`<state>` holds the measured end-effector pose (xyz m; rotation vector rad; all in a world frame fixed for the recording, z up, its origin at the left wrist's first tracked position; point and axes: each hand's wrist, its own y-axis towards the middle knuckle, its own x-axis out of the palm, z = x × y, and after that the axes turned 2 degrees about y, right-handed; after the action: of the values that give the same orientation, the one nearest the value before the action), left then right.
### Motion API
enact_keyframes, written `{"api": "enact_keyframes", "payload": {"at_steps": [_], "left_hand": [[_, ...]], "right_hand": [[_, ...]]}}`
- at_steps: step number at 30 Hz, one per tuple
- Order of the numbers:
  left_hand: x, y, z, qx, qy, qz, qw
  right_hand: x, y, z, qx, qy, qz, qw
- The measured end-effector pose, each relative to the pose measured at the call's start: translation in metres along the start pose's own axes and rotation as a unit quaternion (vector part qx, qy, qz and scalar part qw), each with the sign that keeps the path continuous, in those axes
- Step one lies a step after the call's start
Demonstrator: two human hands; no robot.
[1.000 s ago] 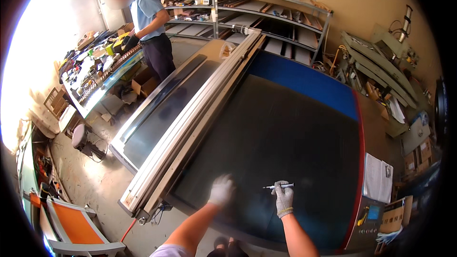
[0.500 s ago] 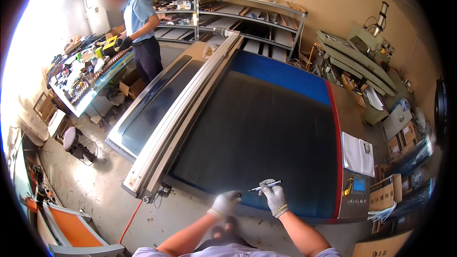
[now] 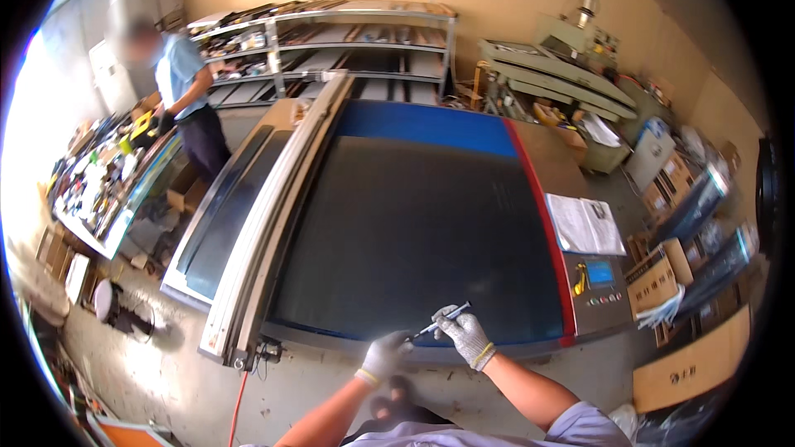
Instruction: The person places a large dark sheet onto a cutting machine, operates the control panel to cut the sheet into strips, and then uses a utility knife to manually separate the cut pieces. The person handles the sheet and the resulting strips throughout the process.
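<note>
My right hand (image 3: 464, 338), in a white knit glove with a yellow cuff, pinches a slim silver-and-dark pen-like tool (image 3: 457, 311). The tool slants down to the left, its thin end at the fingertips of my left hand (image 3: 383, 356). That hand is gloved too and somewhat blurred. Its fingers are curled together, and whatever they hold is too small to make out. Both hands hover over the near edge of a large machine bed (image 3: 414, 223) with a dark surface, a blue strip at the far end and a red strip along the right.
A long metal beam (image 3: 277, 207) crosses the bed's left side. On the right lie an open booklet (image 3: 585, 224) and a control panel (image 3: 599, 273). Cardboard boxes (image 3: 691, 360) stand beyond. At far left a person (image 3: 189, 91) stands by a cluttered table (image 3: 116, 244).
My view has turned to the right, so the scene sits farther left. The tool's thin end has come from a gap away to my left fingertips.
</note>
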<state>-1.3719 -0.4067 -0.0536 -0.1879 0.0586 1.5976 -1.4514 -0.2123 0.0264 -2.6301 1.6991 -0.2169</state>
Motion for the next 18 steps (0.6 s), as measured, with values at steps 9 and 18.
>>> {"api": "enact_keyframes", "payload": {"at_steps": [9, 18], "left_hand": [[0.066, 0.005, -0.005, -0.043, -0.025, -0.108, 0.993], [0.141, 0.006, 0.047, -0.072, -0.012, -0.182, 0.981]], "right_hand": [[-0.042, -0.055, 0.016, 0.007, -0.022, 0.089, 0.996], [-0.116, -0.105, 0.02, -0.03, 0.0, 0.107, 0.994]]}}
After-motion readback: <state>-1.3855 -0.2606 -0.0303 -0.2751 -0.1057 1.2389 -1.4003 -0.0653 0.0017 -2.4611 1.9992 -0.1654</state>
